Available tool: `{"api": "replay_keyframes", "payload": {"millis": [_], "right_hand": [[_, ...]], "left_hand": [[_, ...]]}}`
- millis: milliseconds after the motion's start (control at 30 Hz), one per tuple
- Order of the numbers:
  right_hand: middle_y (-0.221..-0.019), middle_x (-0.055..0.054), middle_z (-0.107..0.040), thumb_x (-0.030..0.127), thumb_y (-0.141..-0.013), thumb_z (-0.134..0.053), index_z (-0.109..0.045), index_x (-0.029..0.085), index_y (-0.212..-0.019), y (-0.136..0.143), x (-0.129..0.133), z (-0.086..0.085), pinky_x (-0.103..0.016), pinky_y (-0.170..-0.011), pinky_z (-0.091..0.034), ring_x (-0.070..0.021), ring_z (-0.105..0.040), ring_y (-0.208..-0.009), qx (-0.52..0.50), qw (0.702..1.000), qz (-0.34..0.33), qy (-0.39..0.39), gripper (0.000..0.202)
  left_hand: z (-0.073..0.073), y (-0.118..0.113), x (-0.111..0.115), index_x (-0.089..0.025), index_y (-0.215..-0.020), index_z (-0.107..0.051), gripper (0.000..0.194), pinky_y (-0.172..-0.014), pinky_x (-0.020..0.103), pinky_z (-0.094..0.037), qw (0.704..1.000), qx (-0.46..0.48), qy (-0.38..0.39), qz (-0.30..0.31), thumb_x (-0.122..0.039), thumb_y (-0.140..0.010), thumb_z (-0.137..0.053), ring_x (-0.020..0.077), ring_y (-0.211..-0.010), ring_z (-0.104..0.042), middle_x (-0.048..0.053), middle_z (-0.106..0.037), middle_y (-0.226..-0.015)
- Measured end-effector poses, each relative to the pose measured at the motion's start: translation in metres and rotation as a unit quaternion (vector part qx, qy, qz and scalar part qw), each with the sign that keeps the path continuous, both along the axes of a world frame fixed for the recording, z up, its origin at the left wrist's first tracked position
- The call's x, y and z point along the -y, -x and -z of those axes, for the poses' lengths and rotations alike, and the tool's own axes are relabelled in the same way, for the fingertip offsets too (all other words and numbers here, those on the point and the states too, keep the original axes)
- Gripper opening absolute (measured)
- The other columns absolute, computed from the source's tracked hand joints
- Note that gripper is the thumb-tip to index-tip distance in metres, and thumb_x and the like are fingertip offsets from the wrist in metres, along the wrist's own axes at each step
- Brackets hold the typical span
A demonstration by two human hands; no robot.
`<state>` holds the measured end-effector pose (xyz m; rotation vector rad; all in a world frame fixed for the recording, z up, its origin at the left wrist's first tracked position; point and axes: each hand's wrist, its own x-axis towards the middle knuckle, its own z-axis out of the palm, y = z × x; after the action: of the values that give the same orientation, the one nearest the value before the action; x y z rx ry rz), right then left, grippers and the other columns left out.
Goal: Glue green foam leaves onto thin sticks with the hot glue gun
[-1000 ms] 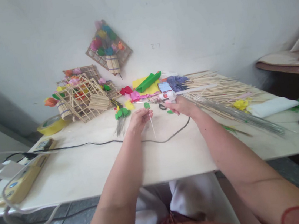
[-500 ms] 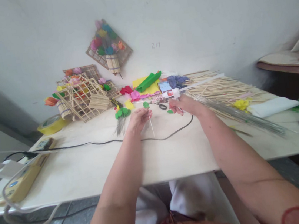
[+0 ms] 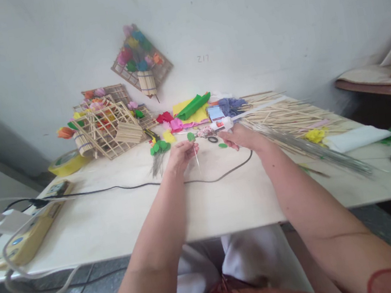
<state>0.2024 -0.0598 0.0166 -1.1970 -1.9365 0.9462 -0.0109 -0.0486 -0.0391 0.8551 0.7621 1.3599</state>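
Observation:
My left hand (image 3: 181, 156) pinches a thin pale wire stem (image 3: 198, 161) that points down, with a green paper leaf (image 3: 190, 137) at its top. My right hand (image 3: 235, 136) is closed round the handle of a white glue gun (image 3: 222, 124), whose nozzle points left, close to the leaf. Whether the nozzle touches the leaf I cannot tell. Below the gun lie a loose green leaf (image 3: 222, 145) and the black handle loop of scissors (image 3: 212, 139). Left of my left hand rests a bunch of green leaves on wire stems (image 3: 160, 148).
Stick lattices with paper flowers (image 3: 104, 126) stand at the back left, by yellow tape (image 3: 67, 162) and a power strip (image 3: 33, 224). Crepe paper (image 3: 195, 107) lies at the back. Wooden sticks (image 3: 282, 114) and wires (image 3: 329, 156) cover the right. A black cord (image 3: 142, 184) crosses the table.
My right hand and the glue gun have moved slightly left and down, bringing the nozzle closer to the leaf. My left hand stays in nearly the same place.

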Motion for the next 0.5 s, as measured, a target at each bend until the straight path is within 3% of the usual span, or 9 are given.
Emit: {"api": "replay_keyframes", "payload": {"millis": [500], "right_hand": [[-0.040,0.002,-0.046,0.053,-0.077,-0.055,-0.046,0.017,-0.053,-0.0017,-0.0011,0.0022,-0.020,-0.036,-0.033,-0.0062,-0.039,-0.032,0.010,0.999,0.014,-0.036,0.044]], "left_hand": [[-0.0005,-0.0003,0.0011,-0.009,-0.067,-0.060,0.005,-0.057,0.020,-0.048,1.000,-0.015,0.003,0.005,-0.011,-0.068,-0.064,0.0093,-0.055,-0.061,0.006,-0.066,-0.065]]}}
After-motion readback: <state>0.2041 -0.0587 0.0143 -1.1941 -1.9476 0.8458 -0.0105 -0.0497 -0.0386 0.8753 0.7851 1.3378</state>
